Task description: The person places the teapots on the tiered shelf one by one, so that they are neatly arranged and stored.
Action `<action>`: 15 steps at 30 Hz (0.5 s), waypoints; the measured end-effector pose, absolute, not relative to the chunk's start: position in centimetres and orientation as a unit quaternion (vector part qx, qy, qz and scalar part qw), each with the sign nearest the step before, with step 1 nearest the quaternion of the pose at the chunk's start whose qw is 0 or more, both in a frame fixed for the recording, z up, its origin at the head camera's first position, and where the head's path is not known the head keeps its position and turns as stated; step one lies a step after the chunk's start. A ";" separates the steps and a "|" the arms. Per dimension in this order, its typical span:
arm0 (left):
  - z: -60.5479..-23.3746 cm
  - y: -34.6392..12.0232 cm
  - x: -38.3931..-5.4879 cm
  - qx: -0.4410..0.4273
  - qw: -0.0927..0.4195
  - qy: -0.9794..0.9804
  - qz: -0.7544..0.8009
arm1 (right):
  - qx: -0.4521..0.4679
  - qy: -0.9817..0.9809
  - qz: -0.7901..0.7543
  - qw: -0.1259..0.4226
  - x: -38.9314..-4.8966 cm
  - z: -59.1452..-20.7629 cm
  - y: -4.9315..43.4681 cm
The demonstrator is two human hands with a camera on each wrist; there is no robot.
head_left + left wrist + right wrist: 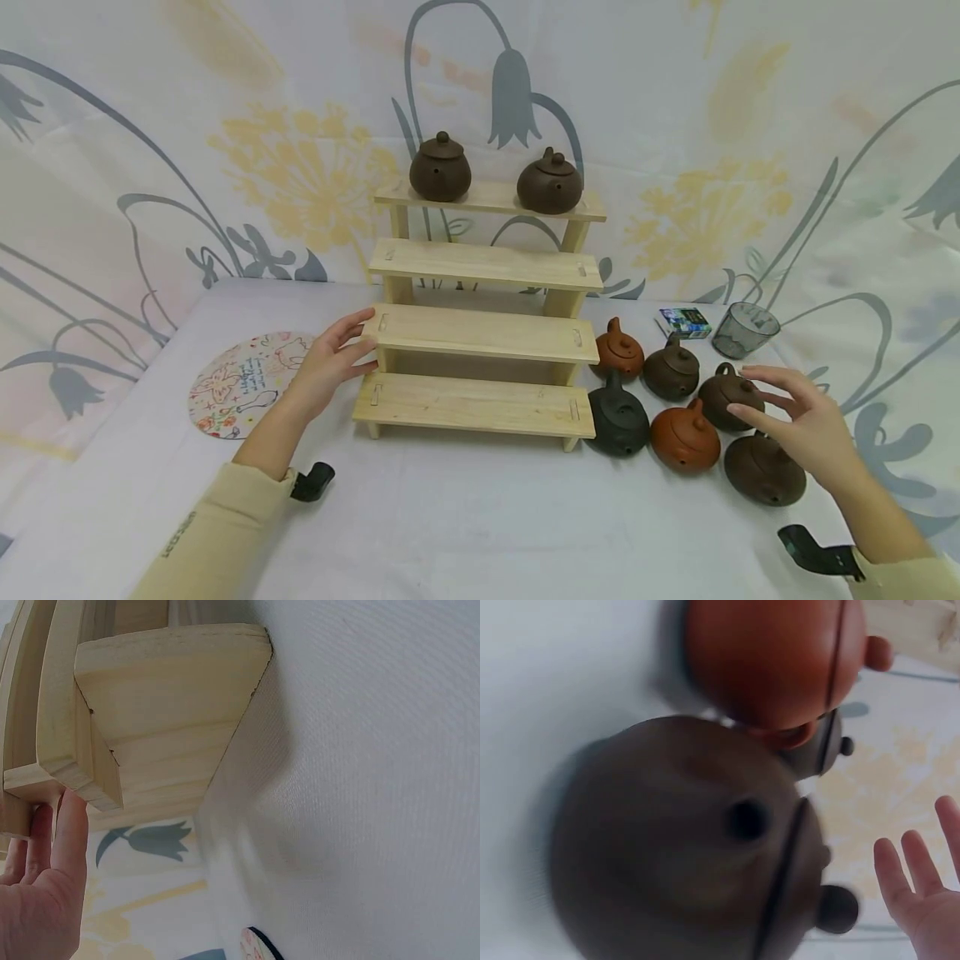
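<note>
A four-tier wooden stand (480,333) rises in the middle of the table. Straight fingers of my left hand (330,367) touch its left end at the second tier from the bottom; the left wrist view shows the fingertips against the wood. My right hand (806,417) hovers with spread fingers over a dark brown teapot (722,398), thumb and fingertips close to its lid. Just below that hand sits another brown teapot (761,475), large in the right wrist view. An orange-red teapot (682,440) stands to its left.
Two brown teapots (440,175) occupy the top tier. Beside the stand's right end are a black teapot (618,421), a reddish teapot (621,354) and a brown teapot (670,372). Behind them lie a small box (684,323) and a grey glass (745,332). A round patterned mat (240,392) lies left.
</note>
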State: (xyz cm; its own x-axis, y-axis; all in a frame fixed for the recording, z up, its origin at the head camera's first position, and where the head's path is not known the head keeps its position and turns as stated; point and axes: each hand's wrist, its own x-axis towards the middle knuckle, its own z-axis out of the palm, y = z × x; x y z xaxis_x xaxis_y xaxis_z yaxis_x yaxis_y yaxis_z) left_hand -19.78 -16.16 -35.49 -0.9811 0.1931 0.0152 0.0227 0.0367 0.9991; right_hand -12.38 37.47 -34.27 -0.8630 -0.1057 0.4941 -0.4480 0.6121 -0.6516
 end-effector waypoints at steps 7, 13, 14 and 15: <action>-35.4 -16.2 -19.7 0.073 0.060 0.719 0.688 | 0.125 -0.895 0.385 0.186 -11.4 -35.7 39.0; -35.5 -16.1 -19.8 0.074 0.059 0.719 0.688 | 0.088 -0.909 0.374 0.162 -10.3 -36.1 39.5; -35.5 -16.1 -19.8 0.074 0.059 0.719 0.688 | 0.083 -0.910 0.373 0.159 -10.2 -36.2 39.7; -35.5 -16.1 -19.8 0.074 0.059 0.719 0.689 | 0.081 -0.912 0.370 0.156 -10.1 -36.4 39.9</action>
State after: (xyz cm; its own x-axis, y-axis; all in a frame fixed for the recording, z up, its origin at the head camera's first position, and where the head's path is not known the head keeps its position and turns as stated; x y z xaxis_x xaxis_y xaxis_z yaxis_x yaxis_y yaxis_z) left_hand -19.82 -16.12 -35.51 -0.9821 0.1879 0.0164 0.0245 0.0406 0.9989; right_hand -10.06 39.87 -36.35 -0.9383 -0.0329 0.3444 -0.2635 0.7129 -0.6499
